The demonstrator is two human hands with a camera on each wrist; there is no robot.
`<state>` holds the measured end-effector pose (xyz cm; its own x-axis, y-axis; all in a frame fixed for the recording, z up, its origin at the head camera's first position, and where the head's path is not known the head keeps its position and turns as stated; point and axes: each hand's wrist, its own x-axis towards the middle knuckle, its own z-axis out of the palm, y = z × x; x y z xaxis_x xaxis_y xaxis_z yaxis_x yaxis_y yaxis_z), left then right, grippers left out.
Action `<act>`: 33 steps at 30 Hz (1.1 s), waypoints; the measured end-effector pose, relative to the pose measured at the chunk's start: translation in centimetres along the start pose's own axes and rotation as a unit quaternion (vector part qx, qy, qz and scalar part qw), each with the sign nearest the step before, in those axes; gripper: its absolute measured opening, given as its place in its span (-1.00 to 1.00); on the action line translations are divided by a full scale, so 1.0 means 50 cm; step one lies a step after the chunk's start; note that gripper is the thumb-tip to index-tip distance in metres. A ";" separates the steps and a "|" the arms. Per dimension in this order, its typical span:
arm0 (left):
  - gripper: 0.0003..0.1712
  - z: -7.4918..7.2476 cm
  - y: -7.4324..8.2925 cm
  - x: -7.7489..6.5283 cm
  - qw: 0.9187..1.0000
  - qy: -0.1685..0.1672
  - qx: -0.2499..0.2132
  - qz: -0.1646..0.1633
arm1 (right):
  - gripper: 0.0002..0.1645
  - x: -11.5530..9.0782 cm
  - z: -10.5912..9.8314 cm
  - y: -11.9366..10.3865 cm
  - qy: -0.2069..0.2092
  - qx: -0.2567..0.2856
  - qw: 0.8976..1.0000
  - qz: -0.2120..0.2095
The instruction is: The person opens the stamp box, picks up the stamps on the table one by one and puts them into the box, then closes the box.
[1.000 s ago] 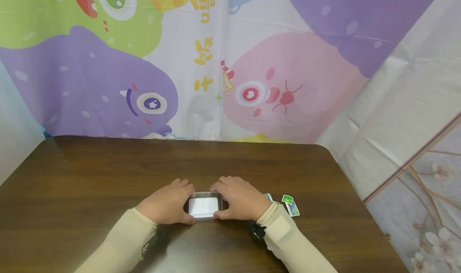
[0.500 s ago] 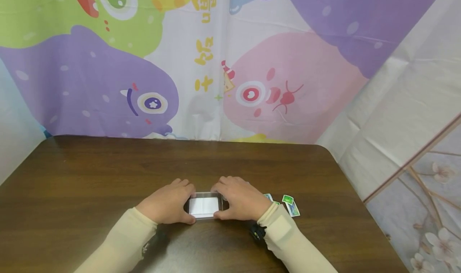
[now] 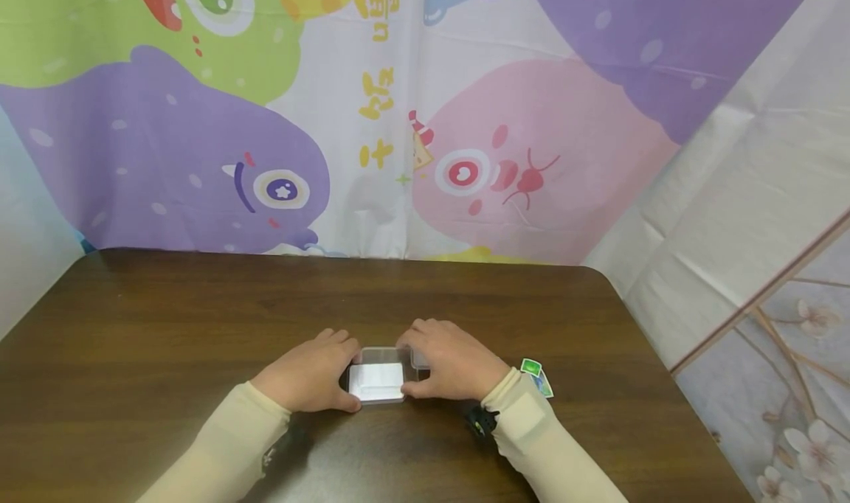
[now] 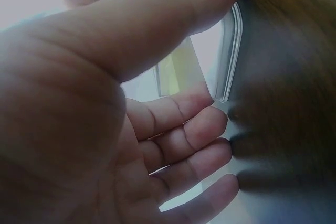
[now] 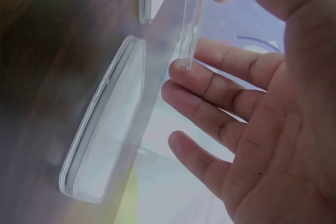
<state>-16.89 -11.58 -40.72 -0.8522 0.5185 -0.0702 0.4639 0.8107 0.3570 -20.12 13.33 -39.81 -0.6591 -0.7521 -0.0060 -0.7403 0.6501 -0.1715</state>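
A small clear plastic box (image 3: 376, 389) with white contents sits on the table between both hands. My left hand (image 3: 308, 374) holds its left side, thumb at the near edge and fingers at the far edge. In the left wrist view, the thumb and index finger lie against the clear box edge (image 4: 231, 59). My right hand (image 3: 454, 363) pinches a thin clear lid (image 5: 191, 24), which is raised off the box in the right wrist view. A second clear case (image 5: 105, 124) lies on the table below the right palm; the hand mostly hides it in the head view.
Small green and blue printed cards (image 3: 539, 379) lie on the brown wooden table (image 3: 199, 304) right of the right hand. A cartoon-printed cloth (image 3: 365, 215) hangs along the table's back edge. Pale cloth (image 3: 697, 193) stands at the right.
My right hand has moved slightly up and right, and the clear lid has come up off the box with it. The left hand has stayed in place.
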 end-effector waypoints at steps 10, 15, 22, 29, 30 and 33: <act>-0.42 0.004 0.001 0.006 1.000 0.008 -0.001 0.005 | -0.36 -0.007 -0.008 0.017 0.028 0.002 0.999 0.021; -0.42 0.004 0.001 0.006 1.000 0.010 -0.004 0.007 | -0.35 -0.014 -0.017 0.033 0.067 -0.002 0.997 0.038; -0.43 0.005 -0.002 0.002 1.000 0.011 -0.007 0.011 | -0.32 -0.024 -0.025 0.041 0.090 -0.004 0.994 0.069; -0.43 0.004 -0.002 -0.002 1.000 0.023 -0.003 0.017 | -0.30 -0.022 -0.032 0.040 0.107 -0.015 0.991 0.075; -0.43 0.004 -0.001 -0.002 1.000 0.023 -0.002 0.017 | -0.30 -0.022 -0.032 0.040 0.107 -0.016 0.991 0.075; -0.43 0.003 0.000 -0.003 1.000 0.024 0.000 0.019 | -0.29 -0.021 -0.034 0.041 0.109 -0.018 0.991 0.074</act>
<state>-16.73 -11.62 -40.85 -0.8447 0.5351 -0.0111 0.4963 0.7909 0.3579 -21.15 15.65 -38.47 -0.7708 -0.6093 0.1862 -0.6351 0.7580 -0.1486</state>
